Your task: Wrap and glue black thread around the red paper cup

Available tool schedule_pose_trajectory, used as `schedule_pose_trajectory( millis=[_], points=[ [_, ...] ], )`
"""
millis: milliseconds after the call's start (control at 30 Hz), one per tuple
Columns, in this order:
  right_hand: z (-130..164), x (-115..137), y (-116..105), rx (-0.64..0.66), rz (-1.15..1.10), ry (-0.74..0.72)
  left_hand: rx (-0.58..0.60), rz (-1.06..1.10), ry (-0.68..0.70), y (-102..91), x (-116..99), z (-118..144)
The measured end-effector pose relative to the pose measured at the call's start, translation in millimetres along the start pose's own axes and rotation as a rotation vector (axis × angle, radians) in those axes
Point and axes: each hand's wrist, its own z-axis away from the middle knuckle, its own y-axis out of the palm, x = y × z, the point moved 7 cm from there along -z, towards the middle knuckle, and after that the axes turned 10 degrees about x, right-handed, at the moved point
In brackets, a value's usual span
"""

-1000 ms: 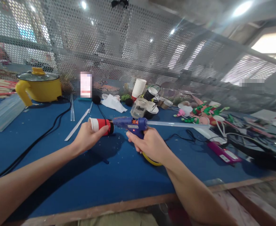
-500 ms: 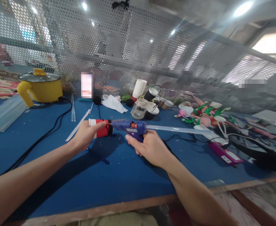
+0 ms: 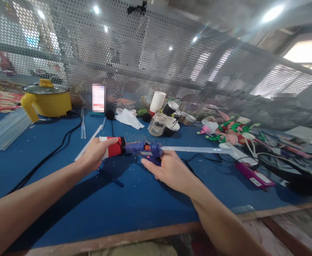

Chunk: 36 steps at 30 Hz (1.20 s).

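So over the last second the left hand (image 3: 96,156) has rolled the red paper cup (image 3: 112,147) it's gripping onto its side above the blue table (image 3: 134,199), and the right hand (image 3: 169,170), clenched on the glue gun (image 3: 145,149), has nudged the nozzle right up against the cup's base, looks like gluing's underway.

A blue table (image 3: 134,202) bears a yellow pot (image 3: 48,101), black cable (image 3: 52,153) and cups (image 3: 157,101).

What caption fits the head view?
Left hand holds red paper cup; right hand aims glue gun at it.
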Motion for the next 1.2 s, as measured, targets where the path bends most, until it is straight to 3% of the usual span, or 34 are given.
schedule_pose_trajectory(
  millis=[167,333,433,567,833,933,1033,1133,1200],
  points=[
    [-4.6,-22.4,-6.6,-0.035,-0.422,0.098,0.083,0.050,0.019,4.5,-0.3,-0.7],
    [-29.6,-57.9,-44.0,-0.326,-0.795,0.071,0.020,0.006,-0.004,-0.9,4.4,-2.0],
    [-53.4,-86.8,-68.5,-0.454,-0.843,0.170,0.030,-0.004,0.009,0.5,4.6,-1.3],
    [-88.9,-119.5,-80.9,-0.387,-0.820,0.319,0.045,0.001,0.014,4.5,2.0,3.3],
    [-117.4,-152.7,-66.1,-0.216,-0.629,0.513,0.063,-0.013,0.031,9.0,-1.9,6.0],
    [-111.7,-154.4,-73.5,-0.255,-0.497,0.530,0.073,-0.040,0.056,8.4,-2.1,4.7],
    [-97.5,-140.8,-92.0,-0.407,-0.304,0.501,0.105,-0.092,0.092,10.3,-4.6,5.6],
    [-82.8,-104.2,-98.2,-0.535,-0.130,0.396,0.118,-0.184,0.129,12.7,-9.1,8.7],
    [-83.0,-66.1,-82.7,-0.462,-0.006,0.206,0.089,-0.279,0.137,11.9,-11.3,10.9]
  ],
)
